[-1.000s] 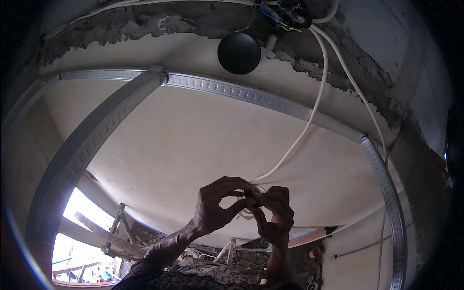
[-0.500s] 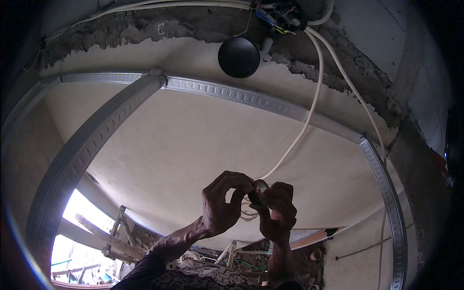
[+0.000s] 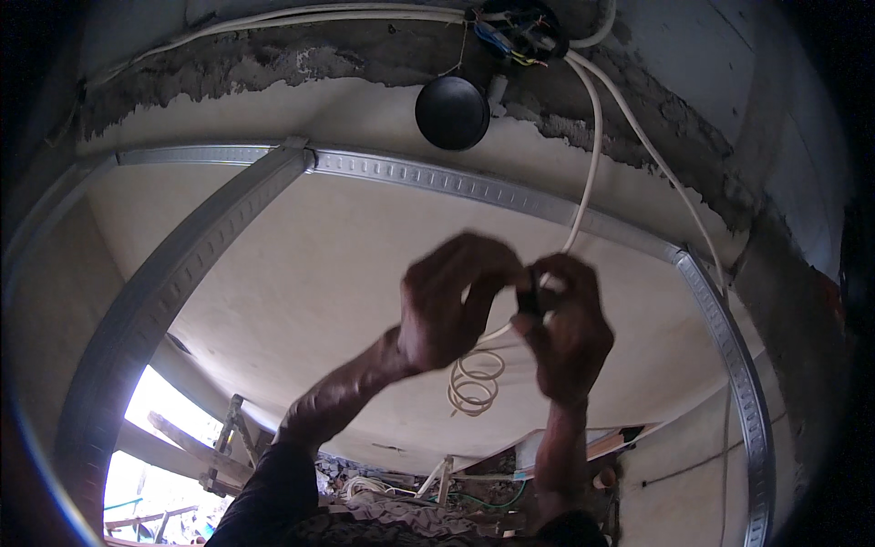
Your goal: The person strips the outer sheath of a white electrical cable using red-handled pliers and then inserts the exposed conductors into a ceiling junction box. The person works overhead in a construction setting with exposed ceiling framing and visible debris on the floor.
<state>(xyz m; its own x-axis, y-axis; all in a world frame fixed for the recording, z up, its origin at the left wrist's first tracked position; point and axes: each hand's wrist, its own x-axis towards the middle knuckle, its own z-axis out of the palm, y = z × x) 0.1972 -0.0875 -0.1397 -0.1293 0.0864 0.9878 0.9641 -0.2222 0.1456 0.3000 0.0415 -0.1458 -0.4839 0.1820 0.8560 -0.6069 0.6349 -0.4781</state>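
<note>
Both hands are raised before the pale wall, fingers bent and closed at a small dark roll of tape (image 3: 530, 297). My left hand (image 3: 453, 296) pinches at its left edge with the fingertips. My right hand (image 3: 576, 339) grips it from the right, thumb below and fingers above. Motion blurs the fingers, so the exact pinch is hard to make out. A white cable (image 3: 597, 137) hangs from above and passes behind my right fingers. Its lower end lies in loose loops (image 3: 477, 383) below the hands.
Overhead, a round black junction box (image 3: 521, 32) shows loose coloured wires, with a black round cover (image 3: 452, 113) hanging beside it. Metal framing channels (image 3: 437, 178) cross the wall and run down both sides. Timber pieces (image 3: 196, 447) and rubble stand below, by a bright opening.
Both hands have risen and shifted right with the roll of tape, nearer the metal channel. The roll has turned edge-on, and the cable loops below show more fully.
</note>
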